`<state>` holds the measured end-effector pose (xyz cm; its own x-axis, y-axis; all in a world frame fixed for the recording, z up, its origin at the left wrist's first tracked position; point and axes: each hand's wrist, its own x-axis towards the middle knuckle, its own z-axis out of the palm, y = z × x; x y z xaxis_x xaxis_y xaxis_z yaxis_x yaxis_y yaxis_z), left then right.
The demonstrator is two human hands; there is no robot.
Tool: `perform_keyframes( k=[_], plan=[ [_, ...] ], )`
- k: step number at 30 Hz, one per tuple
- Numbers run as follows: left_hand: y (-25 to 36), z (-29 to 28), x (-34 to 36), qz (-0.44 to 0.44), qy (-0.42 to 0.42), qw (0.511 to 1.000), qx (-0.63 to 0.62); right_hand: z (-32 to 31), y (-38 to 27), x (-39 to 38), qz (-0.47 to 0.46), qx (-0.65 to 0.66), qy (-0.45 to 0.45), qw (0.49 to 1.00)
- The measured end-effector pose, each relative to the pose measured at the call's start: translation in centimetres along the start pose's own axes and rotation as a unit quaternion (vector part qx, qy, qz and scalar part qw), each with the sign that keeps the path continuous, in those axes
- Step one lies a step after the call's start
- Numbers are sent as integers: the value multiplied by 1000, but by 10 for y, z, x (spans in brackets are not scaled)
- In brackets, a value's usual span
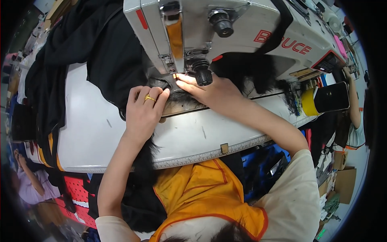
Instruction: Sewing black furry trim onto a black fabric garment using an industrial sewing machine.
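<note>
At the lit needle area of a white sewing machine [242,36], both my hands work at a black fabric [113,60] with furry black trim. My left hand [143,109], a gold ring on one finger, has its fingertips closed on the fabric just left of the presser foot. My right hand [217,94] reaches in from the right, its thumb and forefinger close together on the fabric beside the needle. A black knob partly hides those fingers. The fabric's bulk spreads over the table on the left. More black fur [258,76] lies under the machine arm.
A measuring tape [193,159] runs along the front edge of the white table [88,141]. On the right stands a yellow and black container [310,101]. Other people sit at the far left [36,185] and far right [354,129]. A cardboard box [344,183] stands at lower right.
</note>
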<state>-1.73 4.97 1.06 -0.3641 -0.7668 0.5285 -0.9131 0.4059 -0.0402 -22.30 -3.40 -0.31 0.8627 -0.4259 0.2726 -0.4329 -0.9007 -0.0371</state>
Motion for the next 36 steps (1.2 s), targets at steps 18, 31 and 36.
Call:
perform_keyframes(
  k=[18,31,36],
  plan=[
    [-18,32,13,-35,9,997,-72,-3,31,4,31,-81,123,989],
    [-19,33,24,-55,4,997,-49,-6,30,6,48,-60,120,990],
    [-17,34,22,-63,21,994,-90,-10,30,0,44,-26,83,995]
  ],
)
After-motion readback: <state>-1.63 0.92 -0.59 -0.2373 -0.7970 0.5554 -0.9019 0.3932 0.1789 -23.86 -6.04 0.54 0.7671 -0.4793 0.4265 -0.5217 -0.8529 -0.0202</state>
